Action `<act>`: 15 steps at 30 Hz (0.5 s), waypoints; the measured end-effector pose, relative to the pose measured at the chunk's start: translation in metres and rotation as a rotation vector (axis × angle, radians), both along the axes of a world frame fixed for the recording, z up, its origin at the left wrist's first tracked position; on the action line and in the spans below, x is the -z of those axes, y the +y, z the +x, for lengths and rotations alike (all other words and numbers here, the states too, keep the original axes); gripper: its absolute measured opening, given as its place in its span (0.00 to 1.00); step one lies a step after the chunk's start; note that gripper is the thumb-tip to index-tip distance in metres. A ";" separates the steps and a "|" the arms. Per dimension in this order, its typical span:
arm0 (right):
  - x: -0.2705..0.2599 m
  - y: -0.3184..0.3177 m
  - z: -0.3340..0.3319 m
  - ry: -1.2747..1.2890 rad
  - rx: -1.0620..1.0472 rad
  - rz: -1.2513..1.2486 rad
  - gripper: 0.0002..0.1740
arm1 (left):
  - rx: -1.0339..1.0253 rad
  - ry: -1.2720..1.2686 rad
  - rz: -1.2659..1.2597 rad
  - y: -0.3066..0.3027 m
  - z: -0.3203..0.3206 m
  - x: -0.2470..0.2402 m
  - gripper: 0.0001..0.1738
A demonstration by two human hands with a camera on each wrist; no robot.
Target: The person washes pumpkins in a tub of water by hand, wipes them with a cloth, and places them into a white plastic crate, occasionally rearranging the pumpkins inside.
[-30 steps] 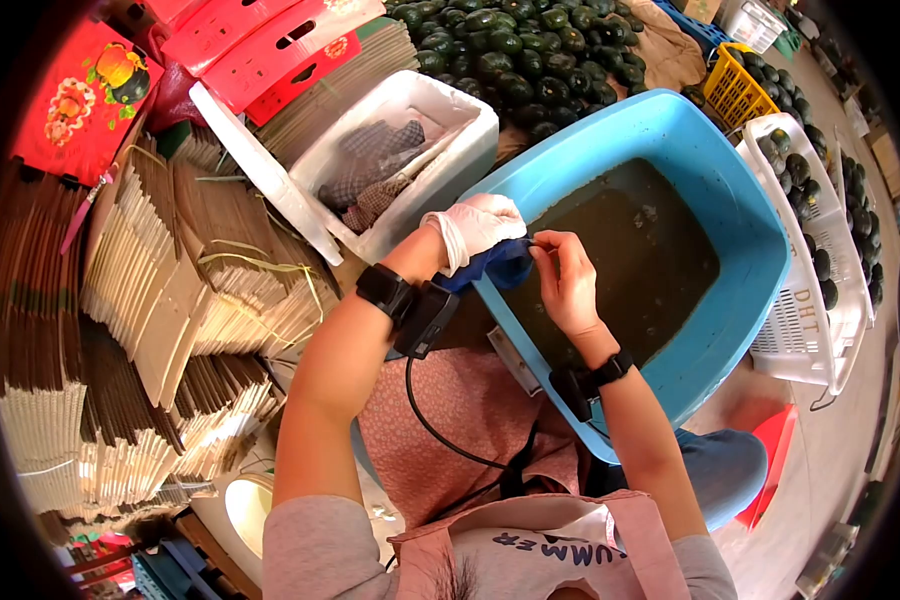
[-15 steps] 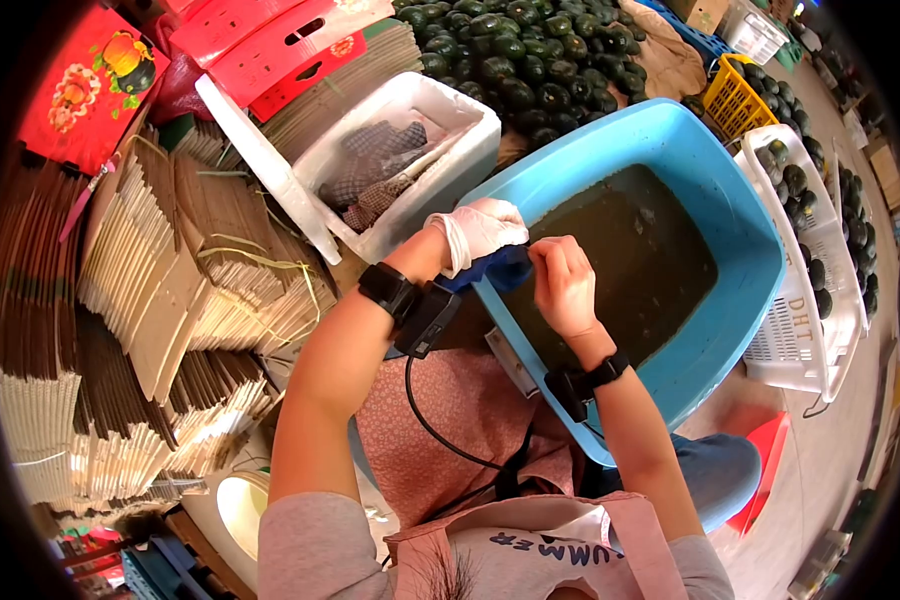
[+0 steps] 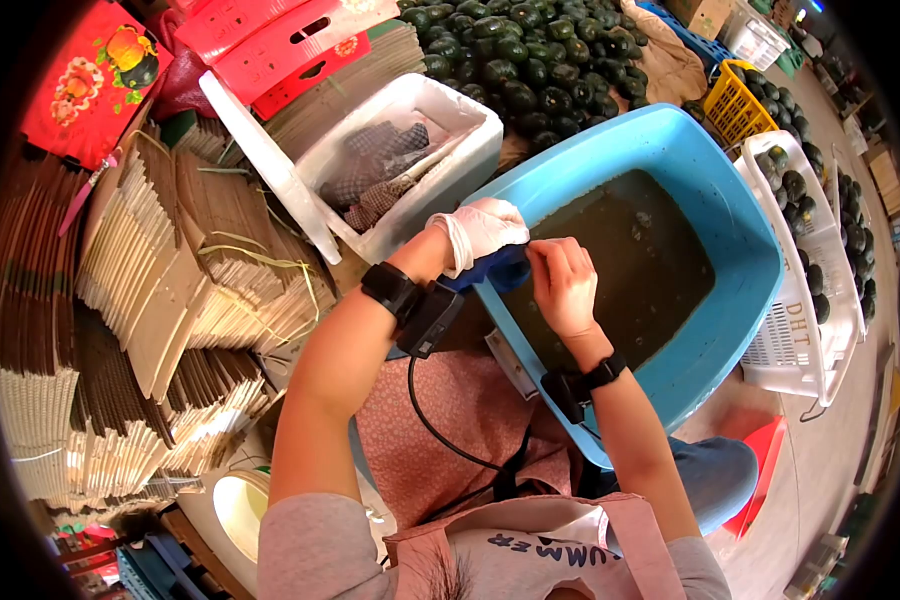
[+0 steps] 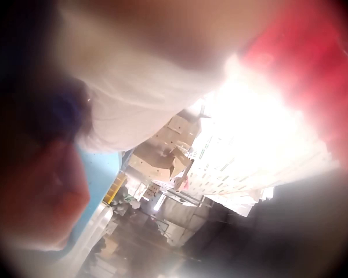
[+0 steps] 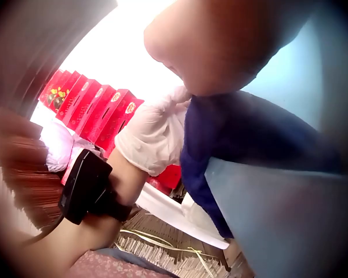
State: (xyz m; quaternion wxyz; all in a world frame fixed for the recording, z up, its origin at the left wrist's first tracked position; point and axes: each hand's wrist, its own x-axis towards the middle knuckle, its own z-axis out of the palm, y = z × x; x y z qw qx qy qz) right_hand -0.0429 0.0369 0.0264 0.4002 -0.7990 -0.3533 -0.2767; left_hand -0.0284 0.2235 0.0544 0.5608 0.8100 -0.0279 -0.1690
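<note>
My left hand [image 3: 482,228] wears a white glove and holds a dark blue cloth [image 3: 502,272] at the near-left rim of a blue tub [image 3: 745,170]. Murky water covers the tub's bottom. Bare and with curled fingers, my right hand [image 3: 566,285] pinches the cloth's right edge over the tub. In the right wrist view, the blue cloth [image 5: 220,130] hangs beneath the right fingers and drapes over the tub's rim, beside the white glove [image 5: 153,136]. The left wrist view is blurred, with the glove [image 4: 127,92] filling much of it.
A white foam box [image 3: 475,150] with checked cloths stands beyond the left hand. Flattened cardboard stacks [image 3: 150,270] and red cartons [image 3: 90,85] line the left. Dark green squashes [image 3: 530,60] are heaped behind. A white crate [image 3: 805,340] stands right of the tub.
My right hand's fingers have curled in more at the cloth's edge. The left hand keeps its hold on the cloth, almost still. The head view has shifted slightly.
</note>
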 end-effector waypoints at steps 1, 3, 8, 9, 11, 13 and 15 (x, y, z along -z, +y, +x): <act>-0.003 0.000 0.000 -0.044 0.005 -0.055 0.07 | -0.002 -0.002 0.001 0.000 0.000 0.000 0.11; -0.005 0.000 -0.001 -0.090 0.009 -0.110 0.07 | -0.037 0.009 0.009 0.000 0.000 0.000 0.13; -0.005 -0.008 0.002 -0.110 -0.103 -0.242 0.07 | -0.035 0.005 0.004 0.002 0.002 0.002 0.13; -0.005 -0.012 0.002 -0.110 -0.103 -0.242 0.07 | -0.039 0.006 0.017 0.002 0.002 0.002 0.14; -0.004 -0.020 0.001 -0.046 -0.195 -0.287 0.10 | -0.039 0.014 0.004 0.003 0.000 0.000 0.13; 0.001 -0.027 0.000 0.004 -0.224 -0.260 0.09 | -0.038 0.022 -0.009 0.003 -0.001 -0.004 0.12; -0.001 -0.027 -0.002 0.055 -0.249 -0.232 0.07 | -0.043 0.018 -0.030 0.003 -0.002 -0.005 0.12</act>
